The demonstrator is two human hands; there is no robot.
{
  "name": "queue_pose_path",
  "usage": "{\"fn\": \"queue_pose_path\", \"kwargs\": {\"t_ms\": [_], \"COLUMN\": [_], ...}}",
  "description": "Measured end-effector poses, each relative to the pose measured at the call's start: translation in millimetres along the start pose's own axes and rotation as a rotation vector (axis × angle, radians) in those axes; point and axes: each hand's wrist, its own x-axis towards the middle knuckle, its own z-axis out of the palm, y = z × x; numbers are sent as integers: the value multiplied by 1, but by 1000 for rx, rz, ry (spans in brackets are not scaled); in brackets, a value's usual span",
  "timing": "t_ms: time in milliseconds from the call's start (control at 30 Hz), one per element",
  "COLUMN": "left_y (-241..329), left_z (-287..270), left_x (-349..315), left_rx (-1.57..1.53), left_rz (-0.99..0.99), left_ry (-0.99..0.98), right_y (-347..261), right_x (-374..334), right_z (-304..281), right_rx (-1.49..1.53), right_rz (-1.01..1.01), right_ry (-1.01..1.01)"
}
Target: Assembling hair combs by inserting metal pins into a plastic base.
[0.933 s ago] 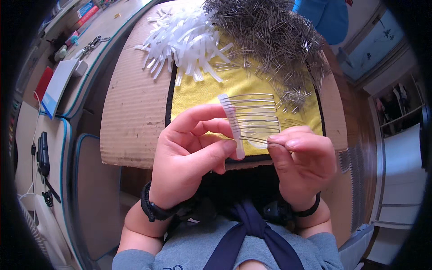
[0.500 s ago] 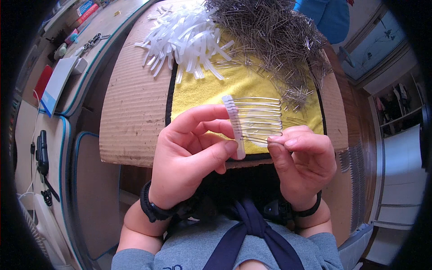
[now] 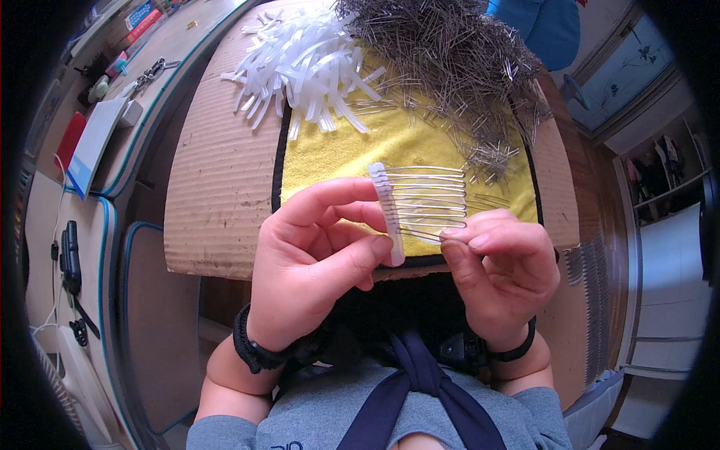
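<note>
My left hand (image 3: 304, 259) pinches a narrow white plastic strip (image 3: 388, 214), held upright between fingers and thumb. Out of its right side runs a row of thin U-shaped metal pins (image 3: 429, 186), like the teeth of a comb, their bent ends to the right. At the lowest pin, the thumb and forefinger of my right hand (image 3: 506, 266) are closed on the bent end. Beyond my hands lie a heap of loose white plastic strips (image 3: 307, 71) and, to its right, a big tangled heap of grey metal pins (image 3: 450, 64).
A yellow cloth (image 3: 322, 165) with dark edging lies on a cardboard sheet (image 3: 214, 187) under both heaps. On the left stands a pale desk (image 3: 169, 71) with a chain and a white and blue box on it. A blue object (image 3: 536, 34) is at the far right.
Both hands and the strip with its pins have shifted very slightly left in the picture. The grip of each hand looks the same.
</note>
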Motion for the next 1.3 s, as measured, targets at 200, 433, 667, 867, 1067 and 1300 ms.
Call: {"fn": "queue_pose_path", "kwargs": {"t_ms": [200, 433, 667, 867, 1067, 1300], "left_y": [-2, 0, -1, 0, -1, 0], "left_z": [-1, 0, 3, -6, -8, -7], "left_x": [-1, -3, 2, 6, 9, 8], "left_rx": [-7, 128, 97, 14, -46, -40], "left_rz": [30, 45, -13, 7, -39, -33], "left_ry": [9, -34, 75, 105, 94, 59], "right_y": [0, -12, -8, 9, 10, -14], "right_x": [1, 4, 17, 24, 22, 14], "right_z": [-4, -3, -15, -59, -60, -43], "right_rx": [-56, 89, -37, -696, -801, -299], "right_rz": [-2, 295, 275, 342, 345, 337], "right_ry": [-62, -27, -26, -58, -205, 66]}}
